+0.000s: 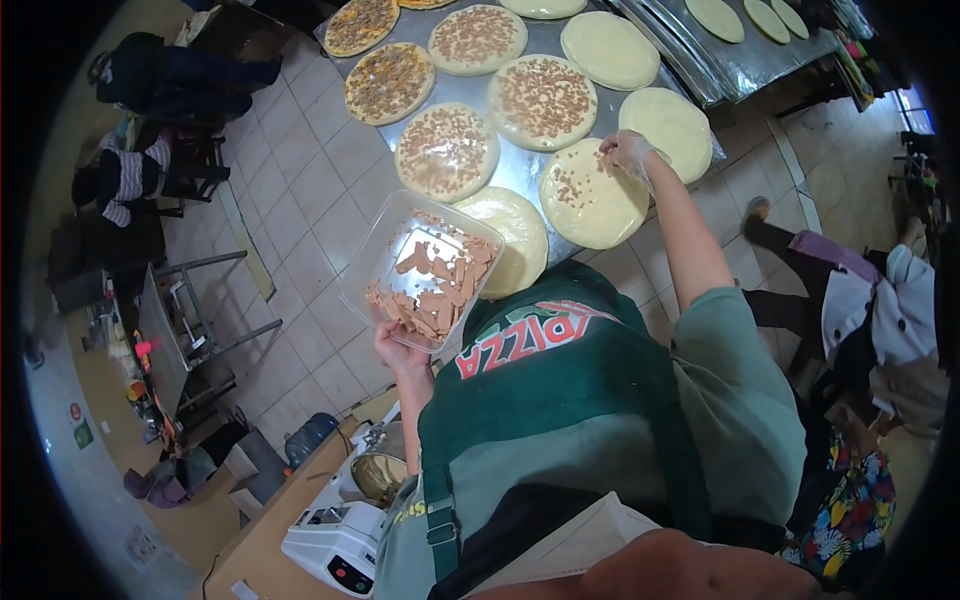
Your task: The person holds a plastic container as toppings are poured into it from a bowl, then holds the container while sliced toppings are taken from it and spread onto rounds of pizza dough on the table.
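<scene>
Grips a clear plastic tub (352, 285) in the left hand (400, 350), with fingers closed around the near end, tilting it in view. Holds in the tub a heap of thin brownish-pink flakes (435, 285), thickest towards the left hand, with smaller crumbs at the far end.

Reaches out with the right hand (628, 150), seemingly in a thin clear glove, over the far right part of a dough round (600, 205). Bends the fingers downward and bunches them close together; cannot tell of any bits between the fingertips. Directly below and left of the right hand on this round, a scatter of small brownish-pink bits (575, 187), with much bare dough around.

Between the two hands, a plain round (515, 240), partly hidden by the tub. Just right of the right hand, another plain round (675, 135), partly behind the wrist; ahead of it, one more (610, 50). Ahead and left of the right hand, a thickly sprinkled round (543, 100); just past the tub from the left hand, a similar round (447, 150). Farther ahead of the left hand, a darker-topped pizza (390, 83). Beneath all these, a metal table (525, 175).

Near the body between the hands, a green apron (540, 335) lettered "PIZZA". Behind the left hand, a white machine (335, 545) beside a metal bowl (380, 475). Well right of the right hand, a person (880, 310) in pale clothing.
</scene>
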Demonstrator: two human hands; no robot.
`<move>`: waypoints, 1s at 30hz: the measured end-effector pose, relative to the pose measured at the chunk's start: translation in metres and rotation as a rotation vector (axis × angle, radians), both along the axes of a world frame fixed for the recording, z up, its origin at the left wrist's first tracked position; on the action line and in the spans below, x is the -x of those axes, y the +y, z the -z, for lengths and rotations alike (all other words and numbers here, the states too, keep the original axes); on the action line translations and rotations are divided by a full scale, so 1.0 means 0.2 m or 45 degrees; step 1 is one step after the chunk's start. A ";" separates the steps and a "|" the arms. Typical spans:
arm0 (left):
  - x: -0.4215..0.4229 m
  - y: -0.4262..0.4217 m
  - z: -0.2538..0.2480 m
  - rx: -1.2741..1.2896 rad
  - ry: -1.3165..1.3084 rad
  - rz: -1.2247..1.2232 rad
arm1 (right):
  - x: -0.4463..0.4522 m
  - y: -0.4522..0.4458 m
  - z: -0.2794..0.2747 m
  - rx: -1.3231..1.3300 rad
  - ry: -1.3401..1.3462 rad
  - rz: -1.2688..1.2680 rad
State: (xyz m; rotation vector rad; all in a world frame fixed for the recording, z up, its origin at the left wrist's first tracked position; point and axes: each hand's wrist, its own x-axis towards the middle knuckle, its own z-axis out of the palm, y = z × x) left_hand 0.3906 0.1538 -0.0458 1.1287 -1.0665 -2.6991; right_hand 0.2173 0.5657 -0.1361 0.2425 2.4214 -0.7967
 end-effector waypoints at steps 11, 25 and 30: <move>0.06 0.04 0.00 -0.092 0.086 0.062 | 0.04 -0.11 -0.01 0.032 0.169 -0.042; 0.10 -0.03 0.03 -0.063 0.101 0.061 | -0.25 0.11 0.04 -0.243 0.199 0.248; 0.17 -0.05 0.06 -0.145 0.099 0.167 | -0.24 0.05 -0.02 -0.003 0.049 0.577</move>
